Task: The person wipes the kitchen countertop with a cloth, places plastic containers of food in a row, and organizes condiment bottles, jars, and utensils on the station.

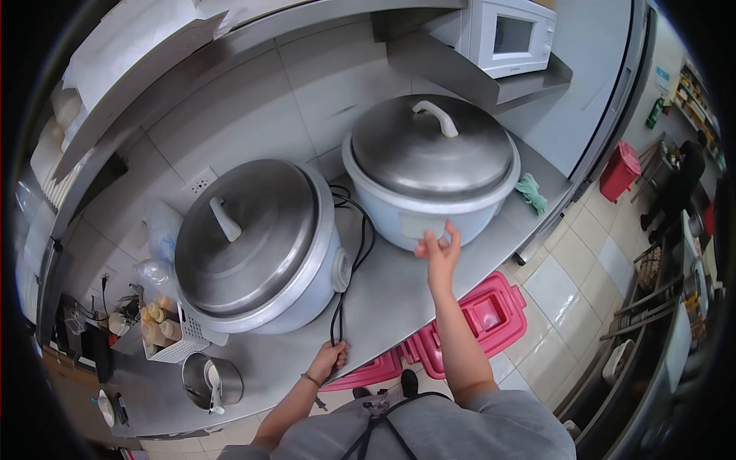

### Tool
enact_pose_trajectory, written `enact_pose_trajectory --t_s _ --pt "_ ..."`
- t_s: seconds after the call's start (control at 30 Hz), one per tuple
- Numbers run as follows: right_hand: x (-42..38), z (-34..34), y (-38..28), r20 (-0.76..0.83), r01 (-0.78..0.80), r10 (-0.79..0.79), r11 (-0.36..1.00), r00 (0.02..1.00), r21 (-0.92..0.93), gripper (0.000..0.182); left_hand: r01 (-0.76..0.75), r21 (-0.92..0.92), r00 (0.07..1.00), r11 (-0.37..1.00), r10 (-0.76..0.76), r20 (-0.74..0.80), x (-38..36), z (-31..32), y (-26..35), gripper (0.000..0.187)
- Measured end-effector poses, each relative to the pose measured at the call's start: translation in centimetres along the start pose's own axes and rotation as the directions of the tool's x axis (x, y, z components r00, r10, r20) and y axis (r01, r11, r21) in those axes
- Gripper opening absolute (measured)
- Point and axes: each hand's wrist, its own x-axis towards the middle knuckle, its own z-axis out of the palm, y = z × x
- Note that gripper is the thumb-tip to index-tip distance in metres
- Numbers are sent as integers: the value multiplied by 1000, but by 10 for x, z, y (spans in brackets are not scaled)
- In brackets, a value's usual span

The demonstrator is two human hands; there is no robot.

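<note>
My left hand (330, 359) is closed around a black power cord (372, 239) at the counter's front edge. The cord runs up from my fist, looping between two large rice cookers. The left rice cooker (295, 308) has a light body, a steel lid (257, 238) with a white handle, and a round fitting on its side. In front of the right rice cooker (479, 222), my right hand (440, 257) is raised with its fingers apart and nothing in it. Its fingertips overlap the pale panel on that cooker's front. A steel lid covers this cooker too.
A steel counter (391, 295) carries both cookers, a green cloth (530, 193), a steel pot (201, 392) with utensils and a white basket (172, 349) of bottles. Pink lidded bins (494, 303) stand below. A microwave (512, 38) sits overhead; another person (685, 180) is far right.
</note>
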Motion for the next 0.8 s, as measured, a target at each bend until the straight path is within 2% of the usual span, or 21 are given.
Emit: enact_pose_trajectory --t_s 0.03,0.1,0.17,0.2,0.23,0.27,0.43,0.5,0.63,0.7,0.73,0.77,0.8 --pt "-11 -8 1 60 -8 11 999 998 -39 42 0 -1 1000 1000 0 -3 -1 -3 -2 19" --pt "6 -68 39 -66 153 -161 982 985 -114 42 1 20 1000 1000 -1 -5 0 -11 -4 18" --pt "23 -97 10 -288 180 -307 901 907 -394 56 -12 27 1000 1000 12 4 -4 -16 -8 18" --pt "34 -109 9 -292 180 -308 902 905 -393 56 -42 -13 999 999 42 14 -6 -16 -9 19" --pt "44 -118 8 -121 154 -213 914 970 -375 64 -72 -52 997 996 73 23 -7 -18 -12 19" --pt "49 -119 7 58 124 -111 924 992 -362 73 -81 -48 996 996 83 42 -7 -21 -14 18" --pt "54 -110 12 104 184 -156 910 982 -372 82 -79 31 997 996 78 21 -10 -27 -16 16" --pt "68 -109 12 106 81 -45 928 993 -363 83 -85 67 996 994 85 3 -8 -26 -18 16" --pt "103 -100 17 165 29 31 937 986 -348 84 -105 141 994 985 105 6 3 -24 -20 17" --pt "115 -91 21 144 14 39 937 989 -350 86 -149 551 957 821 259 -128 0 -8 -12 20" --pt "121 -87 24 146 26 24 941 989 -336 87 -133 728 939 672 321 -124 -1 -2 -6 28" --pt "127 -83 28 150 36 14 946 989 -322 87 -123 724 940 679 314 -134 -2 5 0 28" --pt "135 -79 31 160 25 29 945 987 -327 87 -131 793 936 595 338 -99 -3 14 5 31"
